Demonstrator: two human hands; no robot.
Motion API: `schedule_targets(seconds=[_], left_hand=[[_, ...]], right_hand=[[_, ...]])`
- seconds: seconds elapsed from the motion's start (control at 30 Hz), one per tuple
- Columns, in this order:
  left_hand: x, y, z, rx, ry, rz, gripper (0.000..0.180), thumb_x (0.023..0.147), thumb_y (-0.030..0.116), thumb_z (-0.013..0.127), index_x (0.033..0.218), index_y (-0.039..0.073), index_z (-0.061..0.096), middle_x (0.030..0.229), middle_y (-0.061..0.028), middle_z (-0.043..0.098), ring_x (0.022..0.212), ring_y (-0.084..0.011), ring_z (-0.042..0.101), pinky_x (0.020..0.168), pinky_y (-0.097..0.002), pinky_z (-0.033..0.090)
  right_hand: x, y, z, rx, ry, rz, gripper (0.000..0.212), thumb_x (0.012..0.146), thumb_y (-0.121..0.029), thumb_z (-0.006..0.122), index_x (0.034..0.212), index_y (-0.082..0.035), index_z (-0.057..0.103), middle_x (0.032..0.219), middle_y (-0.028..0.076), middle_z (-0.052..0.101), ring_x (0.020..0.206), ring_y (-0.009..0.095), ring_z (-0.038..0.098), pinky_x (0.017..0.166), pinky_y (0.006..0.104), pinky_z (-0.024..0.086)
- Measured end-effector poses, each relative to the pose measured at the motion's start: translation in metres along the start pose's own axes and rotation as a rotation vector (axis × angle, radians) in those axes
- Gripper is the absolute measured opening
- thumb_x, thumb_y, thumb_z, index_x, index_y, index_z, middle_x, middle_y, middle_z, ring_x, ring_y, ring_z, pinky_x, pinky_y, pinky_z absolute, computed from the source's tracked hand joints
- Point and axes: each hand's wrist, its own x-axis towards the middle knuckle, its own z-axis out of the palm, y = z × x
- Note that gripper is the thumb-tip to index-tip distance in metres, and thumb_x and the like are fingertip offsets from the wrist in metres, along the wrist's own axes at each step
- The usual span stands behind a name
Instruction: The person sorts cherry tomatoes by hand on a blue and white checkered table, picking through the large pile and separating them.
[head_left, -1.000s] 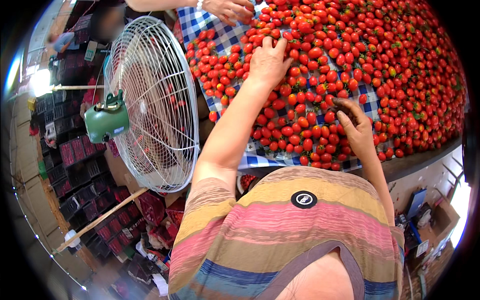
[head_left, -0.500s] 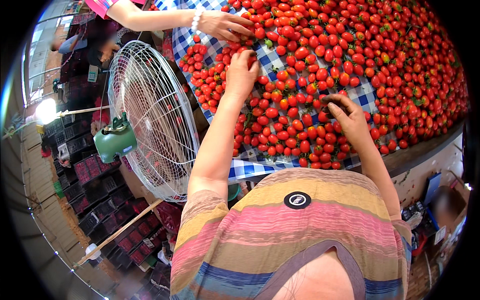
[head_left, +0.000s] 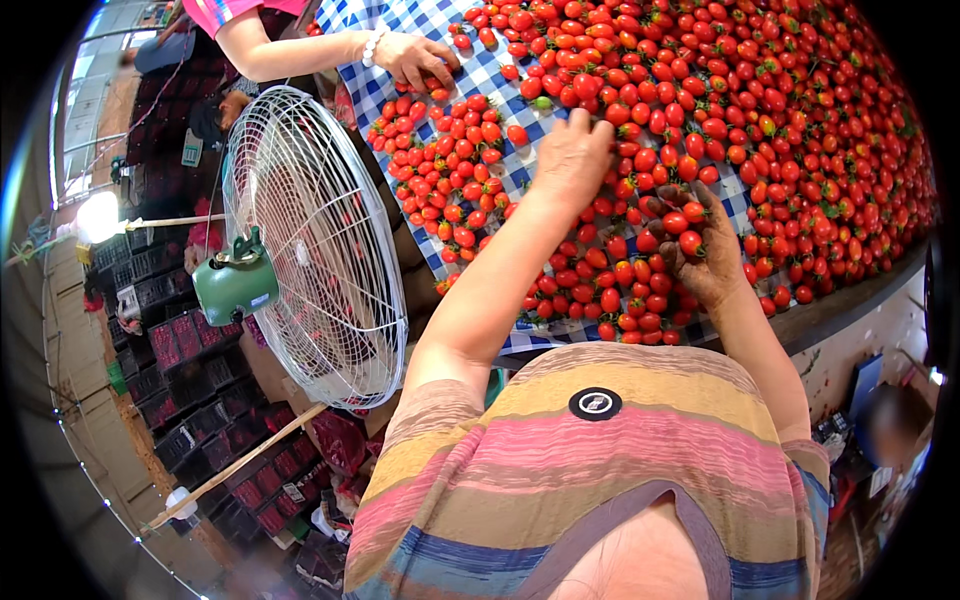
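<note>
Small red cherry tomatoes (head_left: 835, 160) cover much of a table spread with a blue-and-white checked cloth (head_left: 522, 172). My left hand (head_left: 575, 160) reaches over the middle of the pile, back of the hand up. Its fingers are curled down, and whatever lies under the fingertips is hidden. Beside it, my right hand (head_left: 718, 262) is turned partly palm up, with dark-stained fingers cupped round a few cherry tomatoes (head_left: 690, 243). A single green tomato (head_left: 542, 103) rests just beyond my left hand. More tomatoes lie between my two forearms.
Across the far left edge, another person's hand (head_left: 412, 60) with a white bracelet touches tomatoes. A large caged fan (head_left: 310, 250) stands close to my left arm. Stacked dark crates (head_left: 190, 340) fill the floor at left. A bare bulb (head_left: 98, 217) glows there.
My left hand has moved right, from the left group of tomatoes to the middle. My right hand has turned up and now holds tomatoes. The other person's hand has drawn back left.
</note>
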Motion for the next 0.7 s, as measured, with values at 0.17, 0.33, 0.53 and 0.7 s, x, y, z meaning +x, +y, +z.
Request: schedule_targets(seconds=[0.17, 0.33, 0.53, 0.7], left_hand=[[-0.018, 0.003, -0.007, -0.363, -0.262, -0.07, 0.035, 0.087, 0.02, 0.075, 0.115, 0.006, 0.061, 0.112, -0.0207, 0.054, 0.087, -0.0376, 0.068, 0.073, -0.0457, 0.057], [-0.017, 0.033, -0.066, -0.896, -0.294, 0.02, 0.041, 0.089, 0.023, 0.077, 0.123, 0.005, 0.065, 0.118, -0.0194, 0.059, 0.1, -0.0319, 0.067, 0.088, -0.0396, 0.055], [0.036, -0.017, -0.062, -0.357, 0.075, -0.029, 0.037, 0.09, 0.022, 0.075, 0.122, 0.006, 0.067, 0.118, -0.0159, 0.066, 0.1, -0.0342, 0.068, 0.084, -0.0434, 0.056], [0.043, -0.079, -0.036, 0.098, -0.176, -0.087, 0.047, 0.083, 0.02, 0.076, 0.127, 0.014, 0.062, 0.114, -0.0196, 0.062, 0.107, -0.0399, 0.061, 0.091, -0.0477, 0.054]], right_hand=[[-0.007, 0.004, 0.021, -0.012, 0.103, -0.098, 0.046, 0.103, -0.043, 0.051, 0.128, -0.005, 0.058, 0.126, 0.016, 0.065, 0.115, 0.031, 0.065, 0.096, 0.0452, 0.056], [-0.008, 0.008, 0.018, -0.033, 0.092, -0.091, 0.045, 0.104, -0.04, 0.049, 0.133, -0.006, 0.054, 0.129, 0.016, 0.063, 0.118, 0.033, 0.064, 0.102, 0.0512, 0.053], [-0.011, 0.006, 0.006, 0.056, -0.026, -0.032, 0.045, 0.102, -0.043, 0.052, 0.132, -0.009, 0.057, 0.13, 0.014, 0.062, 0.116, 0.032, 0.065, 0.091, 0.0501, 0.059], [-0.016, -0.001, 0.018, 0.155, -0.103, -0.08, 0.045, 0.101, -0.04, 0.057, 0.133, -0.008, 0.058, 0.127, 0.015, 0.063, 0.108, 0.031, 0.068, 0.077, 0.0428, 0.064]])
